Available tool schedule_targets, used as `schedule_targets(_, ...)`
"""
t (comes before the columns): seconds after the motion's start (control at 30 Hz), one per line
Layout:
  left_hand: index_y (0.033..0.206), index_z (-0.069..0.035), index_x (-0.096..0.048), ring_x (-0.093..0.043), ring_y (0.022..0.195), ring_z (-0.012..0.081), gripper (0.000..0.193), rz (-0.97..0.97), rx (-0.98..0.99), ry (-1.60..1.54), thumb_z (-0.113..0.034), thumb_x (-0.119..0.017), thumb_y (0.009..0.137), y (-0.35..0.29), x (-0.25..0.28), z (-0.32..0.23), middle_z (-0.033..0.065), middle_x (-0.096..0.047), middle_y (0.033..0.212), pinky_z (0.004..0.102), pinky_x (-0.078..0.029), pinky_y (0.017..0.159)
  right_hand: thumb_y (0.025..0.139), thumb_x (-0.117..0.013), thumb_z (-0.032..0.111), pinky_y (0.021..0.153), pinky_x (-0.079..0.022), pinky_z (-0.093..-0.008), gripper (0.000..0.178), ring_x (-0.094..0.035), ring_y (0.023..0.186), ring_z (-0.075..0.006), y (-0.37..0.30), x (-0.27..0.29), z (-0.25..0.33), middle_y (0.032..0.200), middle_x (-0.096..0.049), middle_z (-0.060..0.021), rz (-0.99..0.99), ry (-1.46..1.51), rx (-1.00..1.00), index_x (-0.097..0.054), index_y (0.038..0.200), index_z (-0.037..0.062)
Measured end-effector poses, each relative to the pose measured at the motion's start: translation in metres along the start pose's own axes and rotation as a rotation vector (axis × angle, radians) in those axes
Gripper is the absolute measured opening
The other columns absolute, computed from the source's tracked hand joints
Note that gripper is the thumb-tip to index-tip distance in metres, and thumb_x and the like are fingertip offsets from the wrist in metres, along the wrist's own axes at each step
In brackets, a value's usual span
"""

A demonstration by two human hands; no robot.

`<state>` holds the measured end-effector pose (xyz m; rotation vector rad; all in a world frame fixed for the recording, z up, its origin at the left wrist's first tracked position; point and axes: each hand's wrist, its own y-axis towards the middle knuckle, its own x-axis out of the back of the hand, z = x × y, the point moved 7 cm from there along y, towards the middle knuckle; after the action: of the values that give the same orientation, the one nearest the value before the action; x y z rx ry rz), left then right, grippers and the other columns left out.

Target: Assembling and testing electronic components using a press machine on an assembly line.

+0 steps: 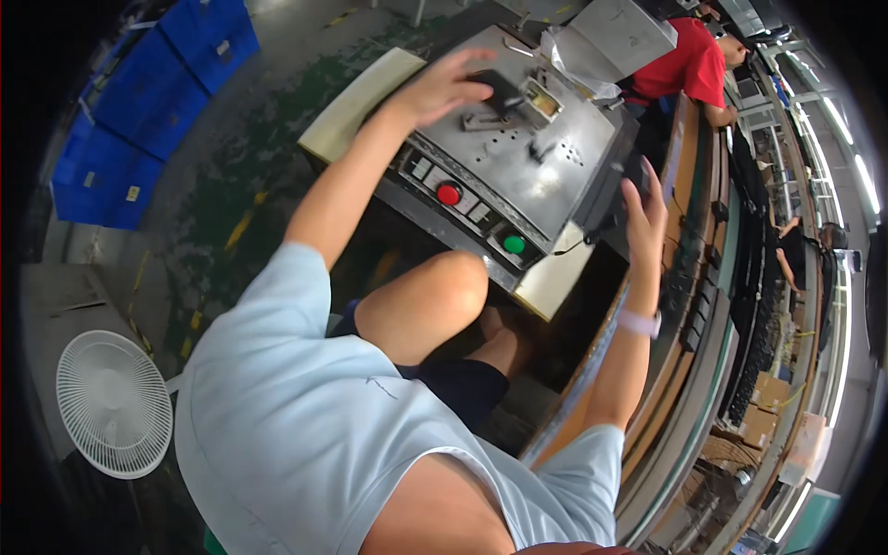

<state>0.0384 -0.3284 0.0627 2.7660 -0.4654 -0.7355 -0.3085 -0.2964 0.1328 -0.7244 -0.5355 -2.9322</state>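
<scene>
My left hand (446, 91) is over the far left part of a metal-topped machine (564, 176), its fingers apart. Close by its fingertips is a black block (499, 92), beside a small metal fixture (543, 104) with a pale, yellowish inside. I cannot make out whether the fingers touch the block. My right hand (647, 215) is raised beyond the machine's right side, thumb and fingers spread. Something dark and blurred shows near its fingertips; I see no grip on it. A red button (449, 192) and a green button (513, 244) sit on the machine's front panel.
A conveyor line (689, 305) carrying dark parts runs along the right. Across the machine a person in a red shirt (684, 65) leans over near a grey metal box (622, 37). Blue bins (153, 102) stand at far left; a white fan (115, 404) is lower left.
</scene>
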Motion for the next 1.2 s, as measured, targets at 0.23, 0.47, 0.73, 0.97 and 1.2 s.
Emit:
schedule_targets(0.23, 0.144, -0.023, -0.040, -0.057, 0.100, 0.0254, 0.052, -0.420, -0.061, -0.546, -0.029, -0.060, 0.096, -0.195, -0.010, -0.035, 0.0181, -0.054, 0.121, 0.0355, -0.053, 0.082, 0.088, -0.068, 0.026, 0.090, -0.048, -0.0368, 0.055, -0.059, 0.103, -0.0333, 0.089, -0.141, 0.007, 0.124, -0.058, -0.0178, 0.122, -0.611, 0.529, -0.051, 0.138, 0.0098)
schedule_targets(0.47, 0.121, -0.013, -0.052, -0.057, 0.075, 0.0194, 0.045, -0.652, 0.109, 0.412, 0.005, -0.061, 0.081, -0.215, 0.033, -0.003, 0.0087, -0.061, 0.093, 0.0257, -0.049, 0.070, 0.087, -0.067, 0.042, 0.093, -0.049, -0.0440, 0.081, -0.054, 0.117, -0.0408, 0.085, -0.158, 0.009, 0.144, -0.043, -0.0146, 0.377, -0.971, 0.299, -0.025, 0.152, 0.0202)
schedule_targets(0.73, 0.116, -0.008, -0.052, -0.060, 0.082, 0.0196, 0.045, -0.442, -0.097, 1.142, 0.007, -0.065, 0.076, -0.171, 0.050, -0.002, 0.0079, -0.064, 0.091, 0.0312, -0.049, 0.078, 0.065, -0.082, 0.032, 0.110, -0.030, -0.0609, 0.108, -0.022, 0.146, -0.0362, -0.096, -0.114, 0.016, 0.157, -0.023, -0.0160, 0.455, -0.998, 0.274, -0.023, 0.153, 0.0122)
schedule_targets(0.97, 0.127, -0.002, -0.047, -0.055, 0.116, 0.0282, 0.037, -0.026, -0.241, 0.443, -0.015, -0.056, 0.094, -0.107, -0.117, -0.069, 0.0146, -0.059, 0.125, 0.0364, -0.039, 0.103, 0.076, -0.079, 0.030, 0.105, -0.037, -0.0441, 0.081, -0.041, 0.133, -0.0318, -0.097, -0.135, 0.113, 0.145, -0.037, -0.0239, 0.191, -0.021, 0.442, -0.039, 0.140, -0.0003)
schedule_targets(1.2, 0.142, -0.002, -0.037, -0.042, 0.131, 0.0274, 0.063, 0.212, -0.199, 0.495, -0.049, -0.032, 0.100, -0.120, -0.197, -0.070, 0.0163, -0.047, 0.140, 0.0397, -0.028, 0.110, 0.087, -0.067, 0.018, 0.059, -0.043, -0.0309, 0.025, -0.052, 0.065, -0.0156, -0.120, 0.016, 0.170, 0.082, -0.060, -0.0067, -0.051, -0.109, 0.293, -0.054, 0.104, 0.0052)
